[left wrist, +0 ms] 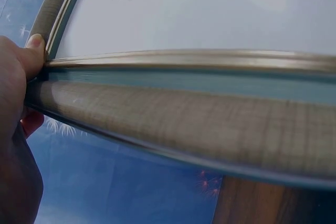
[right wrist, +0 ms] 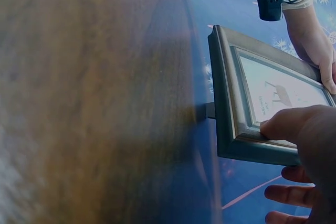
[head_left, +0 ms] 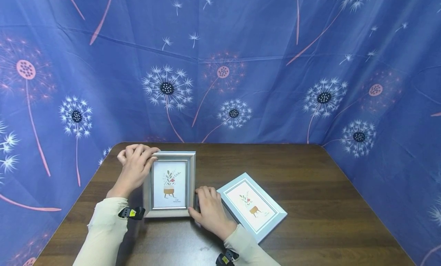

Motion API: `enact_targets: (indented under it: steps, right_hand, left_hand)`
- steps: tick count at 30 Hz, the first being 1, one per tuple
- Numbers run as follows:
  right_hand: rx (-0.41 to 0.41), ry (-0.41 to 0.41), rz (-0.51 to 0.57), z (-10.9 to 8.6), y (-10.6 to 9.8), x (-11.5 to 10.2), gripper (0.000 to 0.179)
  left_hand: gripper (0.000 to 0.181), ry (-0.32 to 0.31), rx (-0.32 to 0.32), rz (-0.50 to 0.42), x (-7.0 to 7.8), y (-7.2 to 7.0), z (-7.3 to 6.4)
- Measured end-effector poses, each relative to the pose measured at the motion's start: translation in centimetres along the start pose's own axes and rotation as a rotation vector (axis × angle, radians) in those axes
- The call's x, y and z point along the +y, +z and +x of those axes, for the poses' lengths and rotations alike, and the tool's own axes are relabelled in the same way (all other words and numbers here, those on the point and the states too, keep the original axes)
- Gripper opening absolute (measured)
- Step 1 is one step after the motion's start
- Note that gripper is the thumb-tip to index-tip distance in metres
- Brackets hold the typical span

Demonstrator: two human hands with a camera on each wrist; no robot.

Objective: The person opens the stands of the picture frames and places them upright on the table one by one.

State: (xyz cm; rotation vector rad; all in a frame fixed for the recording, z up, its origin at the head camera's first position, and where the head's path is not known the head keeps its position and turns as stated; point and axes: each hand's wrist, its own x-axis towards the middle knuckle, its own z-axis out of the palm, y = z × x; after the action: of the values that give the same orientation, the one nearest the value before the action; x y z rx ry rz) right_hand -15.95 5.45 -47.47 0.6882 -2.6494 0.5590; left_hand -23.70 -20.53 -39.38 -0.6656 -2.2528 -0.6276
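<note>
While the grey picture frame [head_left: 170,184] stands upright on the dark desk [head_left: 310,189], its long axis runs vertical and its print faces the person. In the head view, the left hand [head_left: 133,167] grips its upper left corner, and the right hand [head_left: 209,211] holds its lower right edge. Just beside, to the right, a second frame [head_left: 252,206] lies flat and turned diagonally.

In the left wrist view, the thumb presses the front of the frame's moulding, fingers [left wrist: 31,121] curled behind.

In the right wrist view, the right thumb lies on the frame's front and fingers [right wrist: 289,193] reach behind.
</note>
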Motion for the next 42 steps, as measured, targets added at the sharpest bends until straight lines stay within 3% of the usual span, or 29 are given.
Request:
enact_targets:
  steps: [20, 27, 42]
  right_hand:
    - [0.003, -0.017, -0.015, 0.0, 0.2, 0.0, 0.046]
    - [-0.001, -0.009, -0.014, -0.1, 0.3, 0.0, 0.046]
    - [-0.018, -0.006, 0.002, -0.3, 0.3, -0.3, 0.045]
  left_hand:
    - [0.021, 0.043, 0.047, -0.026, 0.4, -0.3, -1.0]
    - [0.047, 0.061, 0.065, -0.026, 0.4, -0.2, -1.3]
    - [0.049, 0.084, 0.084, -0.049, 0.4, -0.1, -1.8]
